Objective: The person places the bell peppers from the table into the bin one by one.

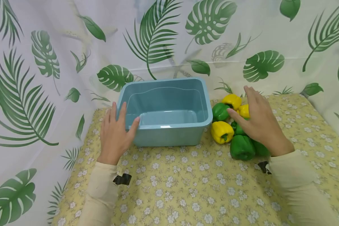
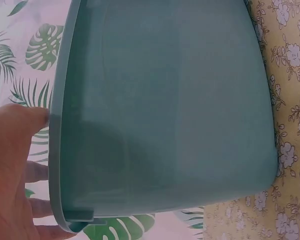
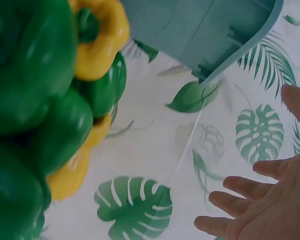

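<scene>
An empty light-blue plastic bin (image 1: 169, 136) stands upright on the table. At its front left corner is my left hand (image 1: 115, 135), fingers spread and fairly straight, thumb tip over the front rim. The left wrist view shows those fingertips right at the bin's rim (image 2: 55, 150). My right hand (image 1: 261, 121) is held above a pile of bell peppers, its fingers extended and nothing in its grasp. Among them are a green bell pepper (image 1: 242, 147) at the front and a yellow bell pepper (image 1: 222, 132) beside the bin. Part of the pile is hidden under the right hand.
A flowered yellow cloth (image 1: 169, 185) covers the table. Behind and to the left hangs a white leaf-patterned curtain (image 1: 164, 37), close to the bin's back side. The peppers sit right against the bin's right side.
</scene>
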`<state>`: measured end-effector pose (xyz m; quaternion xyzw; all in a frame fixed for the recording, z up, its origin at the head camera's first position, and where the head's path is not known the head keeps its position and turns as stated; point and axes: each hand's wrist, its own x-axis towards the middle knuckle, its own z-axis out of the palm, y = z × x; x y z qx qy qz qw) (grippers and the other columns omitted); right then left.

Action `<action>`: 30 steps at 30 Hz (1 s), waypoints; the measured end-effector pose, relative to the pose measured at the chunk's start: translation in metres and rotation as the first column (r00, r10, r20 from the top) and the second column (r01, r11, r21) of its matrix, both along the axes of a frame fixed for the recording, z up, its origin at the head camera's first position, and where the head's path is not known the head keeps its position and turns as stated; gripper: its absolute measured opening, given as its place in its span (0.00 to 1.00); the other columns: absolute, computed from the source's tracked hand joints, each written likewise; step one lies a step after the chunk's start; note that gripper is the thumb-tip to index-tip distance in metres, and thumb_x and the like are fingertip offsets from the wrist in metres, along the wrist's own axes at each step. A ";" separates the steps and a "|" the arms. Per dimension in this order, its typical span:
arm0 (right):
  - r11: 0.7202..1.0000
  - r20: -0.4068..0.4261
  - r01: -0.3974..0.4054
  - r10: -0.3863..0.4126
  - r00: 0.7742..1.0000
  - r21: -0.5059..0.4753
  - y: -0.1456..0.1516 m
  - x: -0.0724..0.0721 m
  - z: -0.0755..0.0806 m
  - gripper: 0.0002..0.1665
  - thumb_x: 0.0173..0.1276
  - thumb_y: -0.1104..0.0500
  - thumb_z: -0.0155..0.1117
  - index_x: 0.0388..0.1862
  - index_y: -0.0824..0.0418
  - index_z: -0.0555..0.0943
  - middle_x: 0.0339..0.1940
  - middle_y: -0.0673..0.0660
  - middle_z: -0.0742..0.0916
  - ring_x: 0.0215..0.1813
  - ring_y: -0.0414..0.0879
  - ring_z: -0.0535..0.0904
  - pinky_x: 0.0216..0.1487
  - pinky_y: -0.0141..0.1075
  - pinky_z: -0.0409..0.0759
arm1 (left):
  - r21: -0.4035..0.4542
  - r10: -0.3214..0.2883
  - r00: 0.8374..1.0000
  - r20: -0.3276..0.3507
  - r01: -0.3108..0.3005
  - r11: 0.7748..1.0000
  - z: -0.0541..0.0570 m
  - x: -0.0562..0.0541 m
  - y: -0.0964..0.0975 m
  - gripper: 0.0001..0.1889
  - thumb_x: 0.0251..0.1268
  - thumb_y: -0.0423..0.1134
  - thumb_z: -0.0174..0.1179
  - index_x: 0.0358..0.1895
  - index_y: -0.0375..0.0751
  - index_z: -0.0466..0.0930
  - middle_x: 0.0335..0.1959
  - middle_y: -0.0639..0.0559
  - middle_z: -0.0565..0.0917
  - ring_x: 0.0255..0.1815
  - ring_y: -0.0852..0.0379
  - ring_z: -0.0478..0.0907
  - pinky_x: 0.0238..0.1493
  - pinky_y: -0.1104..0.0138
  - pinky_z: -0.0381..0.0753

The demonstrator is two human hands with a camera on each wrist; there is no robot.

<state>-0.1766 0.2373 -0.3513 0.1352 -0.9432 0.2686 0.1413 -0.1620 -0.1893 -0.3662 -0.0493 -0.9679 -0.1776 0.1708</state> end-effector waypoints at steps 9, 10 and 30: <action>0.998 0.115 -0.041 0.047 0.992 -0.057 -0.024 0.000 0.001 0.53 0.76 0.39 0.58 0.85 0.60 0.45 0.79 0.73 0.59 0.77 0.72 0.56 0.69 0.71 0.59 | 0.098 0.023 1.000 -0.019 -0.021 0.995 -0.006 0.002 -0.004 0.40 0.77 0.61 0.49 0.82 0.40 0.52 0.79 0.32 0.55 0.75 0.29 0.58 0.65 0.32 0.64; 0.997 0.129 -0.047 0.055 0.990 -0.065 -0.026 0.000 0.000 0.52 0.77 0.39 0.57 0.85 0.60 0.45 0.79 0.73 0.58 0.77 0.72 0.56 0.69 0.71 0.58 | 0.105 0.026 1.000 -0.017 -0.024 0.994 -0.006 0.001 -0.004 0.40 0.78 0.61 0.49 0.82 0.40 0.52 0.79 0.31 0.55 0.75 0.29 0.58 0.65 0.32 0.65; 0.966 0.282 -0.101 0.169 0.945 -0.239 -0.050 -0.009 -0.010 0.44 0.81 0.42 0.50 0.82 0.65 0.52 0.64 0.71 0.78 0.59 0.66 0.79 0.57 0.60 0.79 | 0.369 0.119 0.992 0.047 -0.128 0.921 -0.015 0.000 -0.005 0.41 0.77 0.54 0.53 0.82 0.37 0.47 0.74 0.29 0.61 0.71 0.31 0.64 0.64 0.37 0.69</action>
